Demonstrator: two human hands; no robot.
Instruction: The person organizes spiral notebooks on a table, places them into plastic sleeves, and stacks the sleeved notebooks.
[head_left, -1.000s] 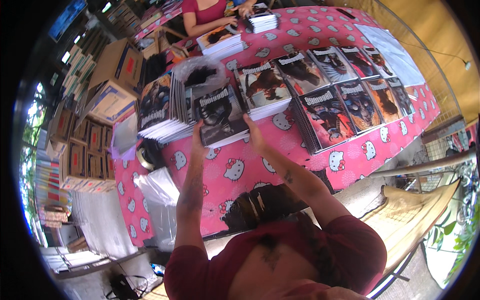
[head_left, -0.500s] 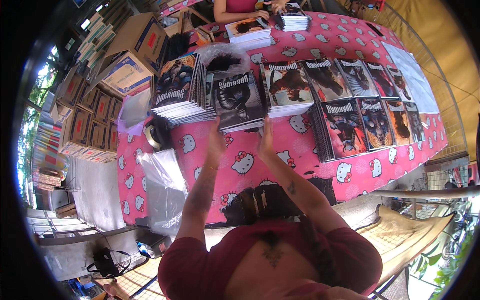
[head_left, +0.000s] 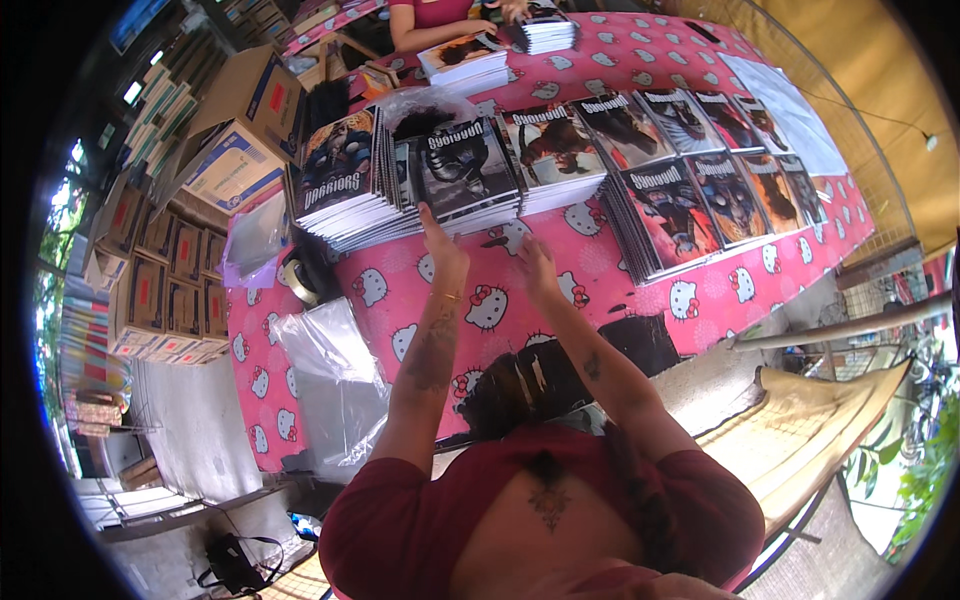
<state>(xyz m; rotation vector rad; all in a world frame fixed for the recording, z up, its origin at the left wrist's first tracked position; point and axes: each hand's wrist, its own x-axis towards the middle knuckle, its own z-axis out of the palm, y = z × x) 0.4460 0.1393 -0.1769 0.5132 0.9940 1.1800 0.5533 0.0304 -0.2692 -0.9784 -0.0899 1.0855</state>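
Observation:
A stack of spiral-bound notebooks (head_left: 465, 165) with a dark grey cover on top stands in front of me. My left hand (head_left: 446, 250) is at its near left edge, fingers stretched, the index fingertip at or close to the edge. Apart from the stack, my right hand (head_left: 538, 270) hovers over the pink tablecloth (head_left: 490, 310) with its fingers loosely apart and nothing in them. To the left stands a taller stack of notebooks (head_left: 340, 165) with colourful covers. Another notebook stack (head_left: 555, 150) with an orange and white cover adjoins on the right.
Rows of notebooks (head_left: 670, 225) overlap at the right. Clear plastic sleeves (head_left: 335, 370) and a tape roll (head_left: 297, 280) lie at the left. Cardboard boxes (head_left: 235, 165) stand beyond. Across the table, another person's hand (head_left: 515, 10) is by a notebook pile (head_left: 548, 36).
My hands have let go of the dark notebooks, which now rest squarely on the stack. Both hands have drawn back toward me, the right one farther from the stack. The view has shifted slightly.

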